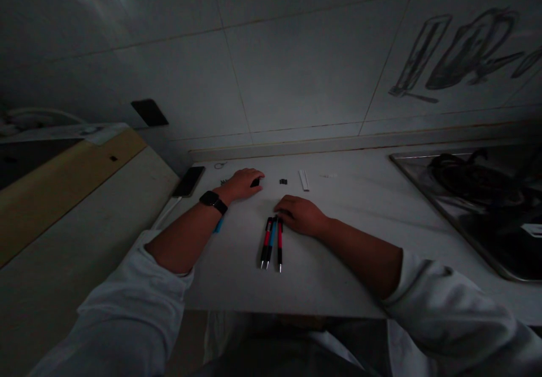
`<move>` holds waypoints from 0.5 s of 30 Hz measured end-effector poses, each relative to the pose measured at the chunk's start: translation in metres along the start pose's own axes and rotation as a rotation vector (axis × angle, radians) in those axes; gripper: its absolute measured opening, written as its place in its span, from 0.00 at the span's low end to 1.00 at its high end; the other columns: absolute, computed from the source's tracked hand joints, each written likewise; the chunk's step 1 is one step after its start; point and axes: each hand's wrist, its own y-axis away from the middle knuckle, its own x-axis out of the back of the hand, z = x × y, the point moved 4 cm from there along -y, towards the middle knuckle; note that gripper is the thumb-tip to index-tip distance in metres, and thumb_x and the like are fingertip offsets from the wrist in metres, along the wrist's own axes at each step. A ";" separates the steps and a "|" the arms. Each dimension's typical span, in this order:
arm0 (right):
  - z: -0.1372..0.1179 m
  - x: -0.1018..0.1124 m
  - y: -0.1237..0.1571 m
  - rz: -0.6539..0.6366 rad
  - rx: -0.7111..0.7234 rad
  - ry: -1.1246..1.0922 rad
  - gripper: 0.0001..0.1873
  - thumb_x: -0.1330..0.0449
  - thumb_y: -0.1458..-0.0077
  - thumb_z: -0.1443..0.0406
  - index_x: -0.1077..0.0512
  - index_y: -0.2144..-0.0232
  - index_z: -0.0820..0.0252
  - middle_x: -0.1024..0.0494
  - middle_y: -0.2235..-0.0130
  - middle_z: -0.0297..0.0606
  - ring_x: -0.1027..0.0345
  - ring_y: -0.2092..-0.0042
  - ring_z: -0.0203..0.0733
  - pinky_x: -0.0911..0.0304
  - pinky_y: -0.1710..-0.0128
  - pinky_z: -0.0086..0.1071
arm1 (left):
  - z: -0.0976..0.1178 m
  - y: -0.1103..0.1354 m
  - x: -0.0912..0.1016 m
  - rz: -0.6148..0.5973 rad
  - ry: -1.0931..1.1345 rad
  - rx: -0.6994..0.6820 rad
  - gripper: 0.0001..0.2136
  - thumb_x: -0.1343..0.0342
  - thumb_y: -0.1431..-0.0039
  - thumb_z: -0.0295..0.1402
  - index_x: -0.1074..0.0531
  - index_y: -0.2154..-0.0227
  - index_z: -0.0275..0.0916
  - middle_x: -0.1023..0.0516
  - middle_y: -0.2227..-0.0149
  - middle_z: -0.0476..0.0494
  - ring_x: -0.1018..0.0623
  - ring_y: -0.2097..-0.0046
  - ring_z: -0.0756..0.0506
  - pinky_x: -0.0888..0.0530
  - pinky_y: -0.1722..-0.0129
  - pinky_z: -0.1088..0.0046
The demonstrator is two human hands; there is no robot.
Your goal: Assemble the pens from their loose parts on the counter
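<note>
Three pens lie side by side on the white counter: a red-and-black pen (266, 240), a blue-and-black pen (271, 242) and another red-and-black pen (280, 244), metal tips toward me. My right hand (301, 214) is closed, its thumb and fingertips at the upper end of the rightmost pen. Farther left, my left hand (244, 184) rests curled on the counter around a small black object (254, 183), which the fingers partly hide. Between and beyond the hands sit several small black pieces (283, 181). Slim white sticks (304, 180) lie to their right.
Faint clear bits (329, 176) lie behind the sticks. A phone (189, 181) with a white cable, a small ring (220, 165) and a blue item (218, 224) are at the left. A gas stove (474, 196) borders the right; a tiled wall (296, 72) closes the back.
</note>
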 end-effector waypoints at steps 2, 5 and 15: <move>0.000 0.002 0.000 0.010 0.018 -0.018 0.12 0.41 0.34 0.67 0.22 0.51 0.59 0.21 0.51 0.44 0.26 0.51 0.44 0.33 0.48 0.37 | 0.004 0.003 0.006 0.022 0.012 0.001 0.19 0.40 0.36 0.39 0.27 0.44 0.39 0.22 0.44 0.35 0.24 0.43 0.36 0.30 0.40 0.57; -0.001 0.007 0.002 0.018 0.064 -0.046 0.11 0.43 0.34 0.67 0.22 0.53 0.60 0.21 0.54 0.44 0.26 0.53 0.43 0.34 0.50 0.36 | 0.016 0.009 0.026 0.135 0.046 0.035 0.18 0.40 0.35 0.37 0.27 0.44 0.38 0.23 0.43 0.35 0.25 0.42 0.37 0.30 0.39 0.57; -0.020 0.016 0.013 -0.304 0.070 0.025 0.08 0.40 0.35 0.63 0.22 0.56 0.57 0.18 0.59 0.39 0.26 0.61 0.41 0.41 0.61 0.31 | 0.099 0.047 0.050 0.601 0.408 0.099 0.10 0.42 0.34 0.30 0.25 0.51 0.42 0.21 0.50 0.42 0.22 0.47 0.43 0.26 0.43 0.61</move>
